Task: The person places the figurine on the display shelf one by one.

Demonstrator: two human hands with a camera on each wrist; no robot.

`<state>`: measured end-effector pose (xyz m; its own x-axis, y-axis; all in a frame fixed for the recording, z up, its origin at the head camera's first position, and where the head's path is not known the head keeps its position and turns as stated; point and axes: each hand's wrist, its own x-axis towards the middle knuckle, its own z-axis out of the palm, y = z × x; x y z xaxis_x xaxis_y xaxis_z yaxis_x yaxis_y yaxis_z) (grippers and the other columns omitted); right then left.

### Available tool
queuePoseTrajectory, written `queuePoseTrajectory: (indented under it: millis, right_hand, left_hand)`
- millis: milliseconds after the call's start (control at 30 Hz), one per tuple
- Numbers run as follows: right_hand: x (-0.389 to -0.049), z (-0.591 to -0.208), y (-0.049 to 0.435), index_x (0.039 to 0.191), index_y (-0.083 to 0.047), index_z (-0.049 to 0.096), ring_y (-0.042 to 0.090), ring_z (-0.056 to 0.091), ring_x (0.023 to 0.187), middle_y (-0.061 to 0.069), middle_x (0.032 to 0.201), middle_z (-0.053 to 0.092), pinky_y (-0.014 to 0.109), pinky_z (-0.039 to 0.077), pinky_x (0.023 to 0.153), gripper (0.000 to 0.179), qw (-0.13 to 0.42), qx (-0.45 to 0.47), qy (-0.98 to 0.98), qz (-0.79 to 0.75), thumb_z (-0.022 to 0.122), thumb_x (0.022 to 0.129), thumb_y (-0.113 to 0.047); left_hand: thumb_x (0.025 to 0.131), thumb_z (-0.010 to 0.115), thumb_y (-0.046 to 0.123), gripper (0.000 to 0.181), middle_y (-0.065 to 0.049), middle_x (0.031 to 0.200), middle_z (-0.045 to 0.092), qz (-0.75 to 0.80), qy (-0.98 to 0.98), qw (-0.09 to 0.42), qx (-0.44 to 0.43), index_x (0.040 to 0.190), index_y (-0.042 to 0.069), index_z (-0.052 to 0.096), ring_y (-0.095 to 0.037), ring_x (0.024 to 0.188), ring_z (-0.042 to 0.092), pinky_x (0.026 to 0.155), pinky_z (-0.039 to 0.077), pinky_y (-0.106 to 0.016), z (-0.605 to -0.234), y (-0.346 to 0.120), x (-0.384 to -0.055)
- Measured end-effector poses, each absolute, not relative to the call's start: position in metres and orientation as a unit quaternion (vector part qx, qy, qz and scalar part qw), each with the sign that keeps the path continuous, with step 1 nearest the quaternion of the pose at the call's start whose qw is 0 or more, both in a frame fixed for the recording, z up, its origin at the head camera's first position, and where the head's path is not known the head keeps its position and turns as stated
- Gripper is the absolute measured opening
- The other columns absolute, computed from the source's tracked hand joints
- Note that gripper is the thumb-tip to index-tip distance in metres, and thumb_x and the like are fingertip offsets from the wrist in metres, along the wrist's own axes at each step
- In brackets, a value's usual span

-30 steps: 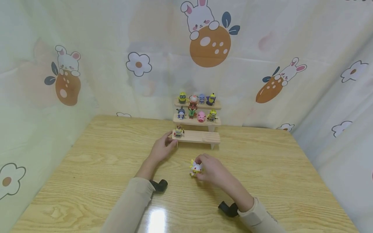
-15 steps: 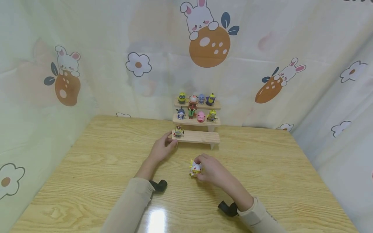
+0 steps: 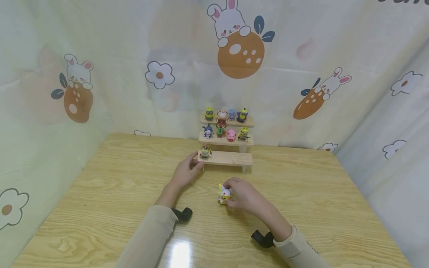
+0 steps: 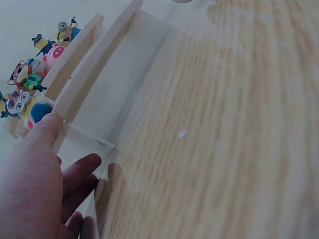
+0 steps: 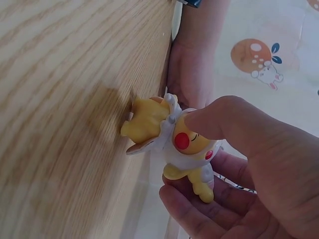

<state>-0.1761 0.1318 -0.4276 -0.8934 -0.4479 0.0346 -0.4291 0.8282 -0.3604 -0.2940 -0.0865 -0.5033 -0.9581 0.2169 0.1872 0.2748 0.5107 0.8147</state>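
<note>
My right hand (image 3: 246, 195) pinches a small yellow-and-white toy figurine (image 5: 192, 142) with red cheeks, thumb across its face and fingers behind. The figurine is close over the tabletop, in front of the shelf. My left hand (image 3: 186, 172) is at the left end of the lowest plank of a three-tier wooden display shelf (image 3: 229, 158). In the left wrist view its thumb (image 4: 47, 127) lies at the plank's end, while other fingers (image 4: 82, 167) extend below, beside the shelf's leg. Right by this hand, a yellow crowned figurine (image 3: 205, 152) stands on that plank.
Several figurines stand on the upper tiers, including a pink pig (image 3: 231, 135) and a fox in green (image 3: 221, 127). The shelf stands near the back of the wooden table (image 3: 301, 193). Behind it hangs a curtain (image 3: 134, 100) printed with rabbits.
</note>
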Motion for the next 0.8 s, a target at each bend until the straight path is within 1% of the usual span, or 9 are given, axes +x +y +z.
queuePoseTrajectory:
  millis: [267,600,800]
  right_hand:
    - [-0.179,-0.429,0.132,0.106,-0.009,0.059,0.012,0.055,0.094,-0.002,0.103,0.060,0.029,0.048,0.082,0.040,0.037,-0.218,0.957,-0.187,0.072,0.069,-0.018]
    - [-0.180,-0.428,0.130,0.105,-0.008,0.060,0.012,0.055,0.092,-0.001,0.101,0.060,0.029,0.048,0.080,0.040,0.047,-0.217,0.955,-0.199,0.072,0.068,-0.017]
    - [-0.186,-0.423,0.130,0.104,-0.006,0.060,0.014,0.058,0.092,0.000,0.099,0.063,0.031,0.049,0.080,0.041,0.029,-0.216,0.955,-0.199,0.074,0.068,-0.018]
  left_hand:
    - [0.085,0.051,0.053,0.064,-0.003,0.109,0.065,-0.476,-0.867,0.033,-0.146,0.137,0.019,0.036,-0.021,0.107,0.057,0.099,0.039,-0.042,-0.505,-0.087,-0.295]
    - [0.084,0.050,0.055,0.066,-0.002,0.110,0.065,-0.477,-0.867,0.032,-0.142,0.138,0.018,0.036,-0.022,0.108,0.057,0.100,0.038,-0.043,-0.504,-0.088,-0.294]
    - [0.084,0.050,0.055,0.068,-0.003,0.110,0.065,-0.482,-0.863,0.033,-0.148,0.138,0.017,0.036,-0.022,0.108,0.057,0.099,0.039,-0.044,-0.506,-0.088,-0.296]
